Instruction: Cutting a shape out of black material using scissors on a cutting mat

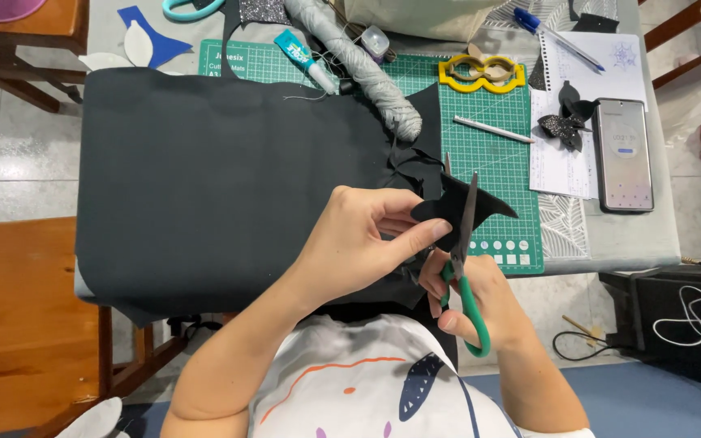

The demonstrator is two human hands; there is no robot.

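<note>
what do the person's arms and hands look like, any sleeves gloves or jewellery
Both forearms are bare, and the left hand and right hand wear no gloves. No rings, watch or bracelets show. The only clothing in view is a white short-sleeved top with an orange line and dark blue leaf-shaped prints; the edge of its right sleeve shows at the bottom of the frame.

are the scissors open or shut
Open: the scissors' two blades part near the tips, around the black cutout held by the left hand.
</note>
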